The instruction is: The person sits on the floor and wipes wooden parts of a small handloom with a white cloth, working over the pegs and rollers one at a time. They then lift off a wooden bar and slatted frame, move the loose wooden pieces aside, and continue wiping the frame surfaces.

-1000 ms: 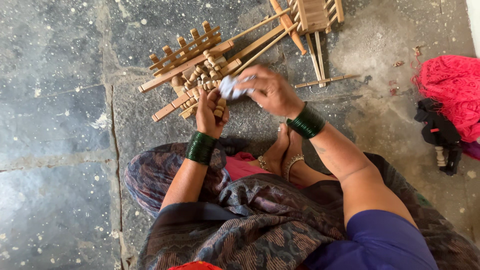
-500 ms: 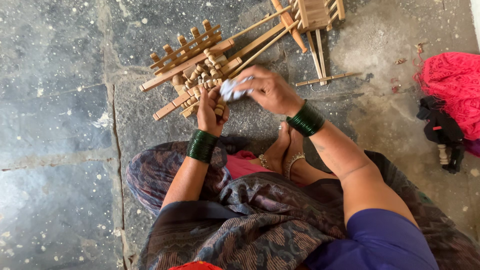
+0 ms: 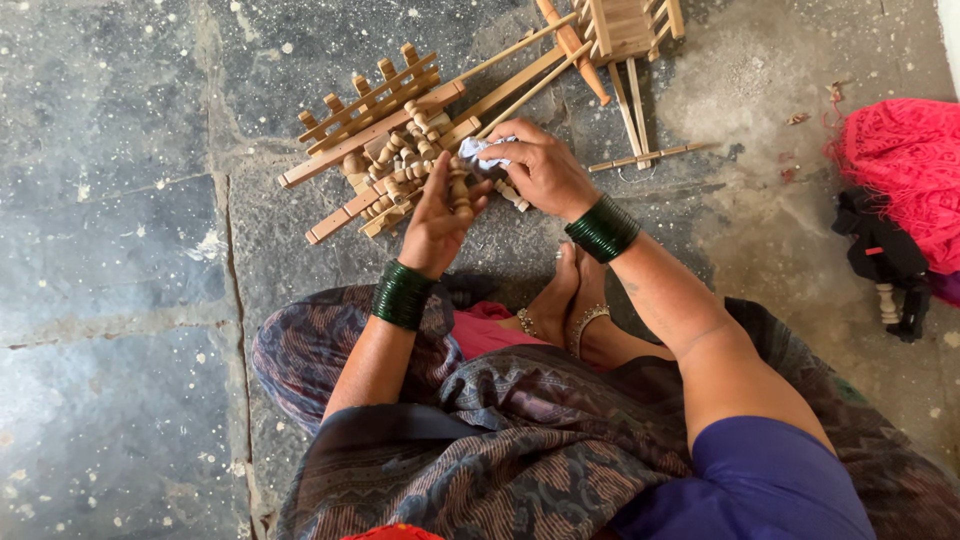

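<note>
Left hand (image 3: 437,222) gripping turned wooden spindle (image 3: 459,190), right hand (image 3: 540,170) pinching pale cloth (image 3: 480,152) just beside it

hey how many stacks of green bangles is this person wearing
2. One stack of green bangles sits on the left wrist, below the left hand; the other green stack is on the right wrist, behind the right hand. None seems hidden.

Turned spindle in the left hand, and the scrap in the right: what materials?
Turned spindle: looks like bare unfinished wood, pale tan and matte, with lathe-turned beads, held in the left hand. Scrap pinched by the right hand: pale bluish-white, crumpled; cloth or abrasive paper, cannot tell which.
</note>
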